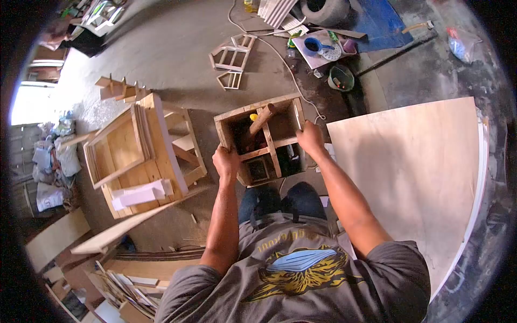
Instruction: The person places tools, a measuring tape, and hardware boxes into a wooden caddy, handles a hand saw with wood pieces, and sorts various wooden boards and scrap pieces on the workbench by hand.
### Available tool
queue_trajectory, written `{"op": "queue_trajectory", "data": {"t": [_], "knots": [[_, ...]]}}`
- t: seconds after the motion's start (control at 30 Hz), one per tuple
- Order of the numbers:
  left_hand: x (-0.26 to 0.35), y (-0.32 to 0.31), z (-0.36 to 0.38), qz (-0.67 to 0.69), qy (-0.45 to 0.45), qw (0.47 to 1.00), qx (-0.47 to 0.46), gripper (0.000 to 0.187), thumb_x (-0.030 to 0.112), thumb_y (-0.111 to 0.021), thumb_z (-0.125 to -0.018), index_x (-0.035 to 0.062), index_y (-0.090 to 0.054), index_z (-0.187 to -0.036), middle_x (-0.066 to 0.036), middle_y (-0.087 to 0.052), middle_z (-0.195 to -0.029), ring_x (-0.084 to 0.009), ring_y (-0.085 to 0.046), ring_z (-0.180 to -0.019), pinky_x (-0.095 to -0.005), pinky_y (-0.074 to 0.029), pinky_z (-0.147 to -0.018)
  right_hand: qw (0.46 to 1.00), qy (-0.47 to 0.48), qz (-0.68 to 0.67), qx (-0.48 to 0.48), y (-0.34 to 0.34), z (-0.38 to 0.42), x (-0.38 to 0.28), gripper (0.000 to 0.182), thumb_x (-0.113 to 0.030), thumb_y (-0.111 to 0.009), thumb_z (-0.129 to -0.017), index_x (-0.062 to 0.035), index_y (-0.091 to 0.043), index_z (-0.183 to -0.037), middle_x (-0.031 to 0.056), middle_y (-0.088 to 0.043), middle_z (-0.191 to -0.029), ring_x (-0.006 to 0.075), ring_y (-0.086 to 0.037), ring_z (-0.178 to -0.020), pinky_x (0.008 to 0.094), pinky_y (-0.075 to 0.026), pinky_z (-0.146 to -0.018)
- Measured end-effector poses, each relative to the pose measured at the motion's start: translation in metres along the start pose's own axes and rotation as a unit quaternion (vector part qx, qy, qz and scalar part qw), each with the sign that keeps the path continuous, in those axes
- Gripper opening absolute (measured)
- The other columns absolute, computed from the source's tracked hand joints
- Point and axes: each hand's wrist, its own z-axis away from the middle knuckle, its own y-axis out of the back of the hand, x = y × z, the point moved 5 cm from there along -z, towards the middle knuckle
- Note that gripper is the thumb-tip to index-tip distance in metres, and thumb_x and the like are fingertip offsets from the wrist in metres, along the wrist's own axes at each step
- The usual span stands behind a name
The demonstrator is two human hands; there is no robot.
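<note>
Brown wooden box [276, 149], divided into compartments, in front of the person; left hand [226, 161] and right hand [311, 139] grip its opposite sides. A round-ended stick [262, 119] and something yellow [253, 117] lie inside.

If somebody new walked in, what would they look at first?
Probably the wooden box in the middle, held at its sides by the left hand and right hand, with a small bright yellow thing showing inside. Next, maybe the huge pale board on the right, or the blue-and-yellow picture on the shirt, at the bottom.
</note>
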Motion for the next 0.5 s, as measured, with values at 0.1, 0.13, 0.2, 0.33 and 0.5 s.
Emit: {"op": "queue_trajectory", "data": {"t": [0.1,0.13,0.2,0.33,0.5], "knots": [[0.026,-0.03,-0.039,-0.033,-0.024,0.999,-0.006,0.023,0.015,-0.066,-0.087,-0.0032,-0.068,-0.102,-0.027,-0.07,-0.093,-0.0449,-0.067,-0.097,-0.048,-0.054,-0.079,1.0,-0.029,-0.009,0.004,-0.019,-0.047,0.027,0.028,-0.019,-0.068,-0.081,0.0055,-0.063,-0.094,0.0314,-0.067,-0.087,0.0483,-0.067,-0.087,0.0549,-0.054,-0.078],[0.028,-0.042,-0.056,-0.038,-0.025,0.999,-0.013,0.023,0.015,-0.066,-0.087,-0.0034,-0.067,-0.101,-0.027,-0.07,-0.093,-0.045,-0.067,-0.097,-0.0483,-0.054,-0.079,0.999,-0.032,-0.012,0.0,-0.023,-0.062,0.03,0.028,-0.019,-0.068,-0.081,0.0053,-0.064,-0.094,0.0312,-0.067,-0.087,0.0485,-0.067,-0.087,0.055,-0.054,-0.078],[0.029,-0.071,-0.093,-0.046,-0.027,0.998,-0.025,0.022,0.015,-0.066,-0.086,-0.0038,-0.067,-0.098,-0.028,-0.07,-0.092,-0.0451,-0.067,-0.097,-0.0488,-0.054,-0.079,0.999,-0.041,-0.016,0.0,-0.03,-0.091,0.035,0.029,-0.019,-0.068,-0.081,0.0049,-0.064,-0.096,0.0308,-0.068,-0.087,0.0487,-0.067,-0.087,0.055,-0.054,-0.078],[0.034,-0.139,-0.146,-0.061,-0.006,0.998,-0.027,0.022,0.015,-0.066,-0.087,-0.0034,-0.067,-0.097,-0.028,-0.07,-0.092,-0.0453,-0.067,-0.096,-0.0494,-0.054,-0.08,0.998,-0.066,-0.021,-0.006,-0.07,-0.155,0.071,0.03,-0.019,-0.069,-0.08,0.0047,-0.064,-0.098,0.0305,-0.068,-0.089,0.0486,-0.067,-0.089,0.0549,-0.054,-0.078],[0.026,-0.233,-0.223,-0.097,0.002,0.995,-0.012,0.021,0.015,-0.065,-0.086,-0.003,-0.068,-0.097,-0.029,-0.069,-0.092,-0.046,-0.067,-0.095,-0.0499,-0.054,-0.079,0.997,-0.065,-0.025,-0.024,-0.138,-0.252,0.122,0.028,-0.023,-0.072,-0.083,0.0036,-0.066,-0.088,0.0283,-0.068,-0.089,0.0472,-0.066,-0.09,0.0545,-0.053,-0.08]]}}
